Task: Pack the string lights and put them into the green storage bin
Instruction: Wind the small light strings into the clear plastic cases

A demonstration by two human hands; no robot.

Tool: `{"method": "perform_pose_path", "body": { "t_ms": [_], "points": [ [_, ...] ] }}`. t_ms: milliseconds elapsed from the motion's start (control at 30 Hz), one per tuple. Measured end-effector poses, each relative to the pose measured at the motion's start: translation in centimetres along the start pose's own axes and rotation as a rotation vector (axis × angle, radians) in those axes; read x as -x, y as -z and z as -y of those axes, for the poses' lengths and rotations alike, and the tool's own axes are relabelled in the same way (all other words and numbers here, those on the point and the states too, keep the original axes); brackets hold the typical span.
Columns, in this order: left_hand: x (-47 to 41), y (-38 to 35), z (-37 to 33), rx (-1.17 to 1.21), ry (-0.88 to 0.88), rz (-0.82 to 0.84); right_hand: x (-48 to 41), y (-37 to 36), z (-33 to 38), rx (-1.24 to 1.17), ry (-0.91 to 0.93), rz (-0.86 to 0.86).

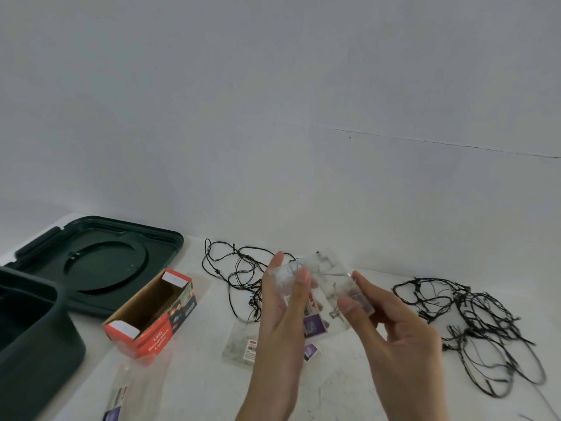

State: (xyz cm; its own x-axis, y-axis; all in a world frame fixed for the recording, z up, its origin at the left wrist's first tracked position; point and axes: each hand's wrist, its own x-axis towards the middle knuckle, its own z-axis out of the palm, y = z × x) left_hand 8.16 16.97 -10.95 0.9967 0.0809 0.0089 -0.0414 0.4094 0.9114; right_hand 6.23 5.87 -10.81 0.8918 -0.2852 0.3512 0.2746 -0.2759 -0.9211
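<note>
At lower centre we raise both forearms. Our left hand point(282, 311) pinches one end of a clear plastic packet point(326, 279), our right hand point(394, 338) the other. Black string lights point(473, 323) lie tangled on the desk point(349, 393) at right; the green storage bin point(33, 335) sits lower left.

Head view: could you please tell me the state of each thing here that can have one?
Green storage bin: open, lid off.
Lid: flat on the table, beside the bin.
Red box: open at the top.
Clear packet: held up between both hands.
Left hand: pinches the packet.
Right hand: pinches the packet.
Left string lights: loose tangle on table, unpacked.
Right string lights: loose tangle on table, unpacked.
</note>
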Motion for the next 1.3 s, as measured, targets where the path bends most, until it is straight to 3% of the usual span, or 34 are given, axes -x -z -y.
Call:
{"method": "perform_pose_path", "body": {
  "t_ms": [333, 667, 900, 1000, 1167, 1300],
  "points": [
    [-0.3, -0.3, -0.2, -0.039, -0.014, -0.029, 0.4, -0.6, -0.4, -0.123, -0.024, 0.05],
    [-0.7, -0.1, 0.4, -0.037, 0.06, -0.013, 1.0, -1.6, -1.1, 0.076, 0.069, 0.101],
    [-0.6, -0.4, -0.5, 0.005, 0.082, 0.009, 1.4, -2.1, -0.5, 0.191, 0.2, 0.037],
    [-0.6, -0.5, -0.8, 0.01, 0.068, -0.005, 1.2, -1.7, -0.2, 0.129, 0.12, 0.091],
    [-0.3, -0.6, -0.6, 0.011, 0.062, -0.006, 0.1, -0.4, -0.7, -0.144, -0.071, 0.037],
    [-0.3, -0.5, -0.4, -0.01, 0.046, -0.02, -0.2, 0.2, -0.7, -0.116, -0.079, -0.027]
  ]
}}
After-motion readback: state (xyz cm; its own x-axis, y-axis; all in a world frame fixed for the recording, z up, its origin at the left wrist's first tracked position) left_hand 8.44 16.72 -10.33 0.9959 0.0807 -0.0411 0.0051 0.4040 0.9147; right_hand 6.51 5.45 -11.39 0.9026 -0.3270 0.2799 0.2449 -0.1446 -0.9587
